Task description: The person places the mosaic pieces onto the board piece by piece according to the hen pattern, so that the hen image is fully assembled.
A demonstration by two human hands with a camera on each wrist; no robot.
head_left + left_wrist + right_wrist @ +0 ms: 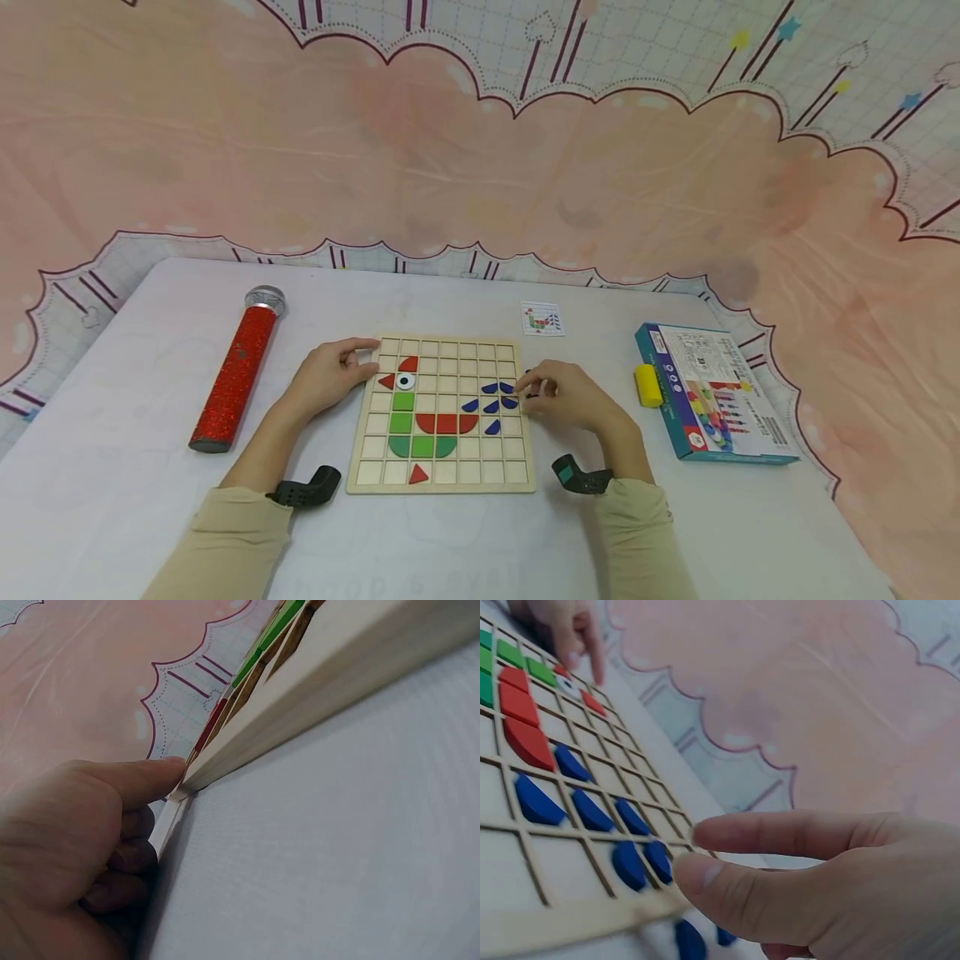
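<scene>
A wooden grid board (pixel 442 488) lies on the table with coloured flat pieces in its cells. Near its top left corner, my left hand (pixel 330 379) touches the edge with thumb and forefinger; in the left wrist view the other fingers are curled. At the right edge hovers my right hand (pixel 566 396), thumb and forefinger apart with nothing between them. Close by sit several blue leaf-shaped pieces (pixel 592 810) in the cells. Two more blue pieces (pixel 691 941) lie off the board beneath this hand. Green squares (pixel 402 402), red pieces (pixel 446 424) and an eye piece (pixel 406 381) fill other cells.
A small pattern card (pixel 542 318) lies behind the board. To the right are a blue game box (pixel 720 396) and a yellow block (pixel 648 386) against its side. A red glittery microphone (pixel 238 371) lies to the left.
</scene>
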